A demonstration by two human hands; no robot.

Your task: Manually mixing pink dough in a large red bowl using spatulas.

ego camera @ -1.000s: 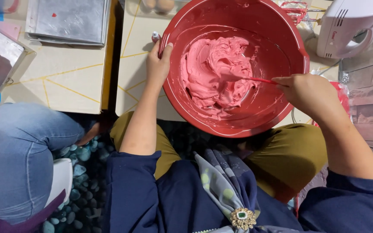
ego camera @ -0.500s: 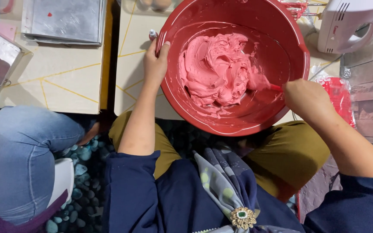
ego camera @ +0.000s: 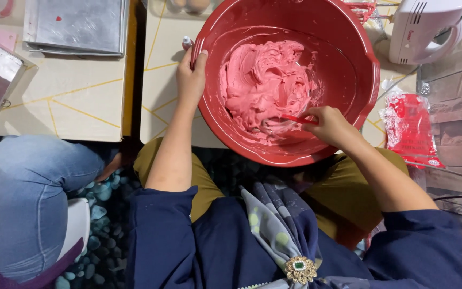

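A big red plastic bowl (ego camera: 356,59) stands on a low cream table, partly over its near edge. Thick pink batter (ego camera: 266,85) fills its middle. My left hand (ego camera: 190,80) grips the bowl's left rim, thumb inside. My right hand (ego camera: 331,126) is inside the bowl at its near right side, closed on the red handle of a spatula (ego camera: 297,119) whose blade lies in the batter's near edge.
A white hand mixer (ego camera: 421,27) with pink-smeared beaters lies at the back right. A red plastic packet (ego camera: 413,128) rests to the right. Metal baking trays (ego camera: 76,24) sit on the left table. Another person in jeans (ego camera: 22,198) sits at my left.
My right hand has moved from the bowl's right rim inward and toward me, dragging the spatula through the batter to the near side. The left hand has kept its hold on the rim.
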